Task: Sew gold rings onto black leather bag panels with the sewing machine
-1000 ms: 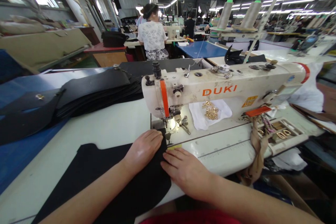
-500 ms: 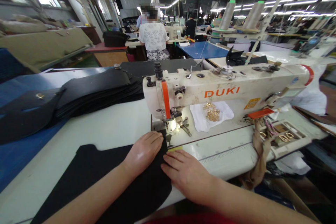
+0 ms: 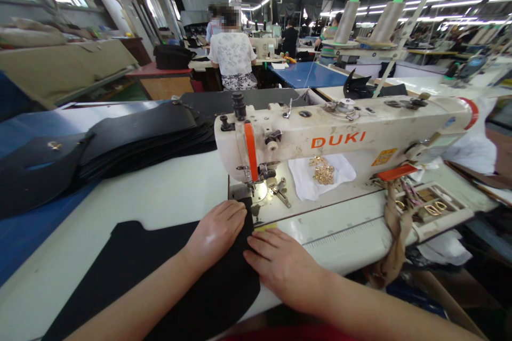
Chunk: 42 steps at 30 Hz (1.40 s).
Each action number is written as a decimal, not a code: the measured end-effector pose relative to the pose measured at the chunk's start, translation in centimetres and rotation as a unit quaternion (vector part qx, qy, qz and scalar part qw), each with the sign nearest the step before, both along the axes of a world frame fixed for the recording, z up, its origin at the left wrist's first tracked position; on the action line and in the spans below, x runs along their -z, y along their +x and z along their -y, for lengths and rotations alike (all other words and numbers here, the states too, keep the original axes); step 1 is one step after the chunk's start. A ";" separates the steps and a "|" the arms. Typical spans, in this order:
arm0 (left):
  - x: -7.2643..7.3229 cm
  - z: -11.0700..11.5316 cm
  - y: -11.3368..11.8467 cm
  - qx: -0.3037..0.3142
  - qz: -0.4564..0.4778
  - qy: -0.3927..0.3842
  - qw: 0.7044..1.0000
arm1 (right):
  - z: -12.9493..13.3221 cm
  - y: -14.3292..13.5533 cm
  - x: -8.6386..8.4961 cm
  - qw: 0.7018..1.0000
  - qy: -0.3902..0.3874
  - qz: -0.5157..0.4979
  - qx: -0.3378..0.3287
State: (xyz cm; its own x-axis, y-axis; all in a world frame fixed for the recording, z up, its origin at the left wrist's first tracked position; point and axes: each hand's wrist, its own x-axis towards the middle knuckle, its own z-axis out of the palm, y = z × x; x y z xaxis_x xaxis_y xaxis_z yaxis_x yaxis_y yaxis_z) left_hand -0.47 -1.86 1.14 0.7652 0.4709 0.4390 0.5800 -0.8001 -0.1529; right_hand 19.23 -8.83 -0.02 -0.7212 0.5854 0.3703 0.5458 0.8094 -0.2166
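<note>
A large black panel [image 3: 160, 256] lies flat on the pale table, its narrow end at the needle area of a white sewing machine [image 3: 296, 133] marked DUKI. My left hand [image 3: 218, 229] rests palm down on the panel just in front of the needle, fingers stretched forward and lying flat. Beside it, my right hand [image 3: 276, 261] lies at the panel's right edge with its fingers spread and touching the material. The machine's lamp lights the metal plate [image 3: 260, 192] under the needle.
Stacked black panels [image 3: 148, 138] lie at the back left. Gold hardware [image 3: 323, 171] sits on a white cloth [image 3: 300, 181] behind the needle. A parts tray [image 3: 460, 208] and hanging tan strips [image 3: 394, 245] are at the right. A person [image 3: 232, 56] stands farther back.
The view has shifted slightly, moving the machine and panel a little to the left in the picture. Both hands keep nearly the same place on the black panel.
</note>
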 end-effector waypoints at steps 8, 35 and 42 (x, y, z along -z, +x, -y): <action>0.2 0.0 0.1 0.007 0.010 -0.005 1.000 | -0.1 0.0 -0.1 1.000 0.009 -0.003 0.001; 0.0 0.9 -0.1 -0.033 0.068 -0.061 0.995 | -5.7 -0.8 -0.9 0.996 0.058 0.069 0.010; 0.4 1.6 -0.8 -0.041 0.080 -0.077 0.993 | -5.8 -0.8 -1.0 0.996 0.061 0.070 0.008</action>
